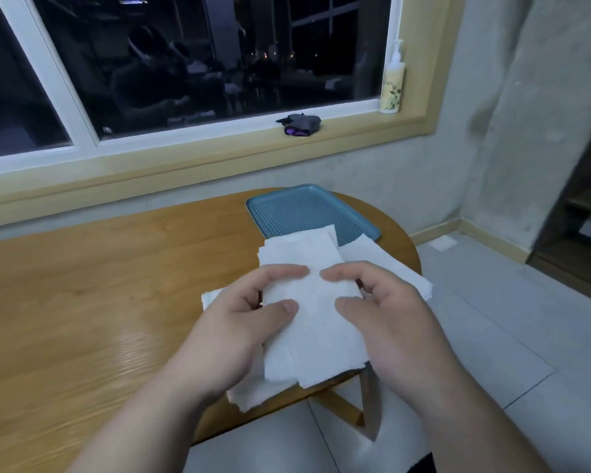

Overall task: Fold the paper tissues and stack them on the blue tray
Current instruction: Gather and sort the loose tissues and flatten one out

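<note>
A wooden desk (116,285) with a rounded right end — the blue tray (307,188) stands at its far edge, and loose paper tissues (386,261) lie just beside it, along the right edge.

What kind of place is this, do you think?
Probably a room in a home, at night: a wooden table stands below a window that is dark outside, a pump bottle sits on the sill, and the floor is tiled.
</note>
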`<state>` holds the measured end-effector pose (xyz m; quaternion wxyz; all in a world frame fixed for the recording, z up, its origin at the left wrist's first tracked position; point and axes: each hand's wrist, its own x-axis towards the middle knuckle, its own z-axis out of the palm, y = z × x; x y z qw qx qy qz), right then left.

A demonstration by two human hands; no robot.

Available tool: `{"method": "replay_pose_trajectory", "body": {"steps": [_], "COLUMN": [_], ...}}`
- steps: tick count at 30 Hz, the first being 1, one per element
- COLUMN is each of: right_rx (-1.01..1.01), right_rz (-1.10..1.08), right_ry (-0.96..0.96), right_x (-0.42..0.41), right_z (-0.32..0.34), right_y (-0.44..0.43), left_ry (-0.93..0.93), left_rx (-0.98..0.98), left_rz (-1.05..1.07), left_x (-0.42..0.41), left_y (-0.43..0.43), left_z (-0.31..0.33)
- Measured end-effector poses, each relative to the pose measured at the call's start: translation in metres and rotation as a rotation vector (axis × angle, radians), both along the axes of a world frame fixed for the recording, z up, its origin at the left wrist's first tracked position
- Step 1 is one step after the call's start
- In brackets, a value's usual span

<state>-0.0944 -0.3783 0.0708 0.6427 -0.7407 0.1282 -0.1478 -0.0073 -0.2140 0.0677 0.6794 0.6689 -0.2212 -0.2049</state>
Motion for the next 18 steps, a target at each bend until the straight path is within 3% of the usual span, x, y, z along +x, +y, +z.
{"method": "replay_pose_trajectory", "body": {"steps": [6, 15, 18], "right_rx": [-0.324, -0.629, -0.710], "right_rz": [-0.226, -0.263, -0.223], "right_ry": [0.008, 0.111, 0.193], "right_x": [0.021, 0.048, 0.055], "right_z": [-0.003, -0.023, -0.033], "right_y": [-0.061, -0.102, -0.107], "left_ry": [-0.245, -0.508, -0.635], "left_rx": [0.256, 0.689, 0.926], "left_rz": [0.057, 0.050, 0.014], "left_x": [0.029, 0.044, 0.044], "left_y": [-0.069, -0.119, -0.124], "left_z": [0.001, -0.002, -0.001]}}
